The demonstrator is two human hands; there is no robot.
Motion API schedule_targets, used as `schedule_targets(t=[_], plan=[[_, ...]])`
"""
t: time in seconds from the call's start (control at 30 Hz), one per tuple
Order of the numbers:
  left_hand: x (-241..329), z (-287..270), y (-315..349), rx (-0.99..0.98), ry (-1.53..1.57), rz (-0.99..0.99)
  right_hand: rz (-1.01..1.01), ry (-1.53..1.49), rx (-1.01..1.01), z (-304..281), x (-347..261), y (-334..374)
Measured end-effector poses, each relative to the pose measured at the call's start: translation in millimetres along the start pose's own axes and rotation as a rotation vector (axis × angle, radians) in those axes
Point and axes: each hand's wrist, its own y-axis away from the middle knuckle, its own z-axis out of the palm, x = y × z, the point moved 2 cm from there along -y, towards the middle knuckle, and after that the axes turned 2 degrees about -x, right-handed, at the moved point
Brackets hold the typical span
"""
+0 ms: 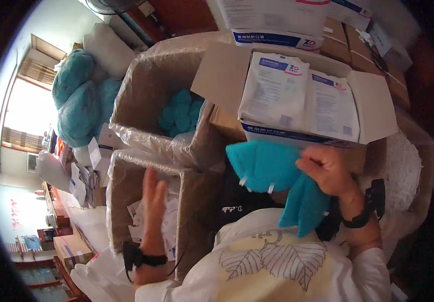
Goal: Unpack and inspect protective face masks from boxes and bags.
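Observation:
My right hand (330,171) is closed, with its thumb and fingertips at the edge of a teal folded face mask (263,163). A second teal face mask (301,206) hangs folded below that hand, against my lap. My left hand (154,199) is held up with its fingers stretched out and nothing in it. It is over a plastic-lined carton (194,216) with white paper pieces (171,221) inside. Right in front of the masks, an open box (378,103) holds white printed packets (275,88) standing in two stacks.
Another plastic-lined carton (141,85) behind my left hand holds a heap of teal masks (180,113). More boxes (277,17) are stacked at the back. Big teal-filled bags (78,108) are piled at the far left. A plastic sack of white material (403,166) is at the right.

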Motion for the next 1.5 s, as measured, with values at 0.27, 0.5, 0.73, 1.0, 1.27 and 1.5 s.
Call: schedule_targets(t=[0.27, 0.5, 0.73, 1.0, 1.27, 1.5], plan=[[95, 178, -11, -0.677, 0.708, -0.151, 0.110, -0.148, 0.279, -1, 20, 17], [77, 203, 22, -0.520, 0.807, -0.180, 0.246, -0.258, 0.405, 12, 22, 18], [85, 200, 30, -0.559, 0.725, -0.023, 0.199, 0.001, 0.447, 28, 17, -5], [82, 201, 32, -0.515, 0.715, -0.103, 0.096, 0.113, 0.456, 37, 18, -11], [74, 197, 36, -0.521, 0.604, -0.213, 0.062, 0.193, 0.403, 37, 11, -12], [75, 197, 28, -0.478, 0.689, -0.245, 0.063, -0.033, 0.497, 20, 10, -15]])
